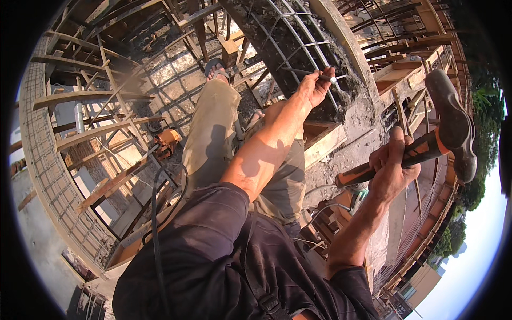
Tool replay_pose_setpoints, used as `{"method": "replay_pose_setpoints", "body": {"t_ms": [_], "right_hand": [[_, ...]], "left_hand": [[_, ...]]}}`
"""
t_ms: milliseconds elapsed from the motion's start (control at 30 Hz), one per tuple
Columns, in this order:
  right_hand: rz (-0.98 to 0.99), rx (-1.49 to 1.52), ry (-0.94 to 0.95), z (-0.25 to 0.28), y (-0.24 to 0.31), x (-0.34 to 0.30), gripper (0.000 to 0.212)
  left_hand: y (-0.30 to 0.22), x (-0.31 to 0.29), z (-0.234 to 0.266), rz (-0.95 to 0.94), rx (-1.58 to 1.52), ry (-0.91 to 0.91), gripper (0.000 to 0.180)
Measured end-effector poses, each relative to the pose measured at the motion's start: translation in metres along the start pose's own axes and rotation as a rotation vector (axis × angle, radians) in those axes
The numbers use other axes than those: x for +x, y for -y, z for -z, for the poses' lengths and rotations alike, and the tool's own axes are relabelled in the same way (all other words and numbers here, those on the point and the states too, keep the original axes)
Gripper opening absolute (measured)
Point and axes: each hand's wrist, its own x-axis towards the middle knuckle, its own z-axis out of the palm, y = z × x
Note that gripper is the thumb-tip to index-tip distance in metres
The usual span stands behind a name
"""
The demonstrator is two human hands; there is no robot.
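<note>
My left hand [314,88] is stretched forward, its fingers wrapped round a chisel [298,71]. This dark steel rod lies nearly level, its bright round end sticking out on the right of the fist. Beneath it are steel rebars [304,37] and rough concrete [341,88] in a trench-like form; whether the chisel's far end touches them I cannot tell. Raised on the right, my right hand [393,168] grips a hammer [426,148] with an orange and black handle. Its heavy, worn metal head [452,120] is up and apart from the chisel.
Wooden formwork boards [346,40] edge the beam. My sandalled foot [217,72] is beside it. A rebar-filled beam form [50,176] curves along the left, near timber props [80,98]. A black cable [156,213] hangs by my left arm. An orange tool [168,137] lies lower left.
</note>
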Motion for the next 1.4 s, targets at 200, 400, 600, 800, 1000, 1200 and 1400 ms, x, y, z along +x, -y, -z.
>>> {"method": "replay_pose_setpoints", "body": {"t_ms": [200,400,600,800,1000,1200,1400], "right_hand": [[-0.146,-0.124,0.144,-0.018,-0.112,0.014,0.037],[-0.444,-0.485,0.356,-0.017,-0.106,-0.016,0.032],[0.057,0.213,0.037,-0.003,0.022,0.015,0.032],[-0.307,-0.300,0.238,-0.021,-0.135,0.015,0.034],[-0.477,-0.463,0.318,-0.021,-0.076,-0.007,0.036],[0.070,0.280,0.054,-0.015,0.006,0.025,0.034],[-0.471,-0.551,0.437,-0.021,-0.146,0.024,0.030]], "left_hand": [[-0.011,0.009,0.000,0.050,0.063,0.101,0.028],[-0.014,-0.002,-0.004,-0.010,0.210,0.006,0.029],[-0.020,-0.003,-0.001,0.002,0.061,0.059,0.028],[-0.003,-0.007,-0.018,-0.064,0.132,-0.058,0.027],[-0.016,-0.004,-0.003,-0.042,0.140,0.023,0.030],[-0.016,-0.006,-0.005,-0.053,0.044,0.024,0.030],[-0.025,0.010,-0.004,-0.047,0.179,0.037,0.031]]}}
